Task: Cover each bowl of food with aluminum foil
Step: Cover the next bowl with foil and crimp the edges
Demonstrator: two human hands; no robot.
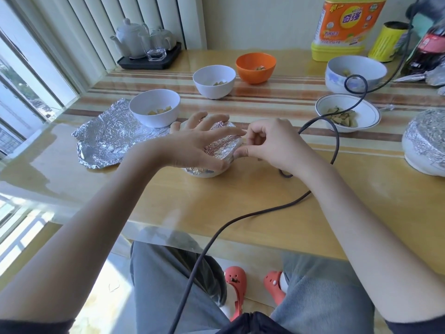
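At the table's (pixel 240 201) near middle, the left hand (pixel 192 143) spreads wide fingers over the foil-topped bowl (pixel 216 150); the right hand (pixel 269 143) pinches foil at its right rim. Crimping seems nearly done; next, the loose foil sheet (pixel 103 143) likely goes over the white bowl (pixel 154 107) resting on it.

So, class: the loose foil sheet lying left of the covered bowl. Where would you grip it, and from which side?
Pinch the foil sheet at its raised near-left edge, coming from the left. That edge curls up off the table, while the far-right corner is tucked under the white bowl.
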